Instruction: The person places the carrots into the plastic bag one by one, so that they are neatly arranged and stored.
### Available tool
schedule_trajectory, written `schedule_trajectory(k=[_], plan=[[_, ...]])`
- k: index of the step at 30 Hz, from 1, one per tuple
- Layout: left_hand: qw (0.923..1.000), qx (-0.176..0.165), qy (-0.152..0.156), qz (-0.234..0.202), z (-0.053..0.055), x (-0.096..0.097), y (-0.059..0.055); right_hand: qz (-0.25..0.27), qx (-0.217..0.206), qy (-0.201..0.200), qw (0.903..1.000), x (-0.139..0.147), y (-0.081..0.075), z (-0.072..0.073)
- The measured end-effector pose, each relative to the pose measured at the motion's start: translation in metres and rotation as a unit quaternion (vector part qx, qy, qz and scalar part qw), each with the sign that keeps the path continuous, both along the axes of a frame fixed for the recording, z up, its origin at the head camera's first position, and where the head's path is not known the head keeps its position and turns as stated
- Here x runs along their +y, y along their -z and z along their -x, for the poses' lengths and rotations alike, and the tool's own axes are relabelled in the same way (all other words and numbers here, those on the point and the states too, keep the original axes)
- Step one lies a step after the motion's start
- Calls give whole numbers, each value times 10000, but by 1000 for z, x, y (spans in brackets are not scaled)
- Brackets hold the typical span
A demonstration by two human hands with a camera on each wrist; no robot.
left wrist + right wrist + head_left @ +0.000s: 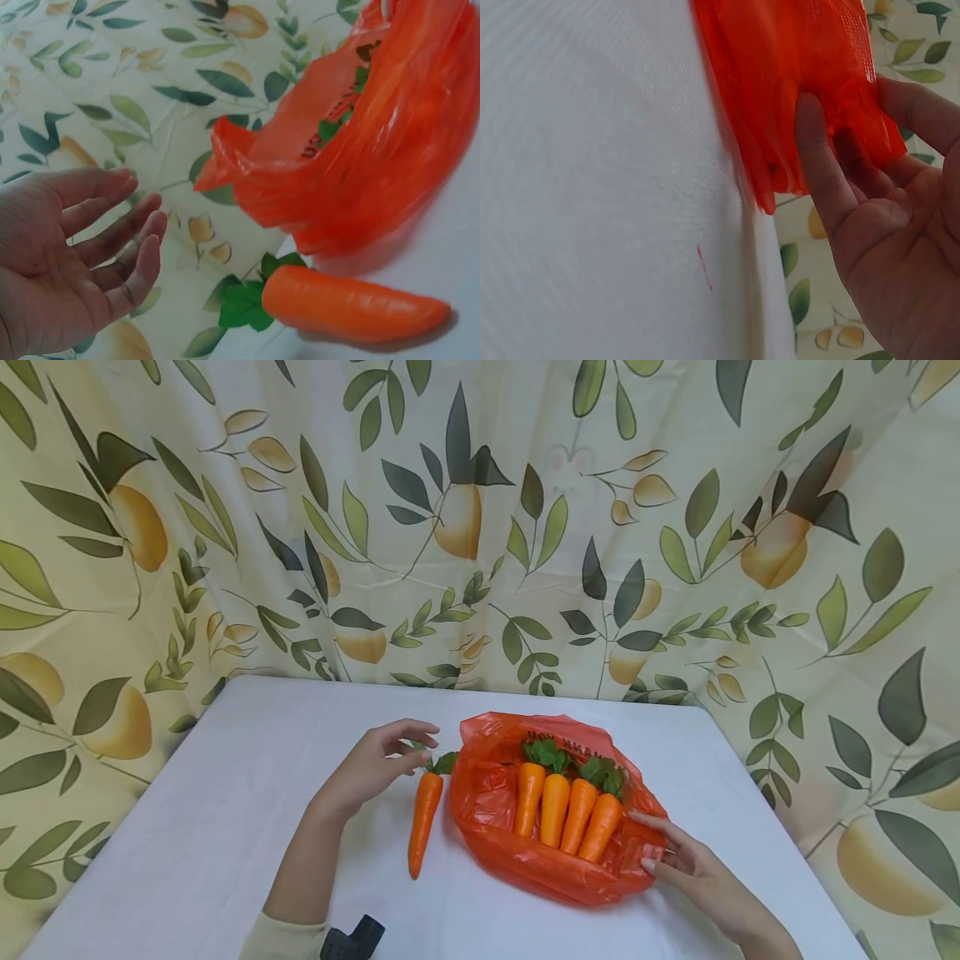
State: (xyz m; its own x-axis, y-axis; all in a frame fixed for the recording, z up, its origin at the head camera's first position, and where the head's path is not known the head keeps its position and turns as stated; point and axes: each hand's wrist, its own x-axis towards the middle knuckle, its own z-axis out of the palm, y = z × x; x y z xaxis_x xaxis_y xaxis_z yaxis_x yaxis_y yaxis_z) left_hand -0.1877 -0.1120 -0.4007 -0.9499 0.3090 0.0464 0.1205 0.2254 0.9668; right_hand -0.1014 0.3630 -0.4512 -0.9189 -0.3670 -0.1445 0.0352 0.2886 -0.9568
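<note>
An orange carrot (425, 822) with green leaves lies on the white table, left of a red plastic bag (480, 835). My left hand (382, 756) hovers by its leafy top, fingers loosely bent and apart from one another. In the left wrist view, a gap shows between that hand (82, 255) and the carrot (352, 304). Several more carrots (555, 806) lie side by side in the mouth of the bag, leaves toward the back. With thumb and fingers, my right hand (693, 872) grips the bag's right side; the thumb presses its near face in the right wrist view.
The table (262, 735) has a white cover. Behind it and along its sides hangs a curtain (480, 610) printed with leaves and fruit. A small red mark (704, 268) shows on the white cloth in the right wrist view.
</note>
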Motion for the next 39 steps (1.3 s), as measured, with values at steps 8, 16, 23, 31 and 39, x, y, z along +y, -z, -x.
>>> schedule_trajectory(k=[8, 16, 23, 31, 39], plan=[[9994, -302, -185, -16, 6, -17, 14, -16, -449, 171, 9988, 1, -2, 3], [9964, -810, -209, -98, 13, -25, 34, -432, -490, 397, 9971, -2, -5, 2], [9938, -1091, -112, -189, 16, -31, 49, -696, -478, 503, 9952, -3, -7, 3], [9934, -1146, -1, -72, 17, -33, 61, -543, -601, 514, 9954, -2, -6, 3], [9929, -1185, 108, 78, 17, -30, 69, -463, -513, 448, 9966, -2, -4, 2]])
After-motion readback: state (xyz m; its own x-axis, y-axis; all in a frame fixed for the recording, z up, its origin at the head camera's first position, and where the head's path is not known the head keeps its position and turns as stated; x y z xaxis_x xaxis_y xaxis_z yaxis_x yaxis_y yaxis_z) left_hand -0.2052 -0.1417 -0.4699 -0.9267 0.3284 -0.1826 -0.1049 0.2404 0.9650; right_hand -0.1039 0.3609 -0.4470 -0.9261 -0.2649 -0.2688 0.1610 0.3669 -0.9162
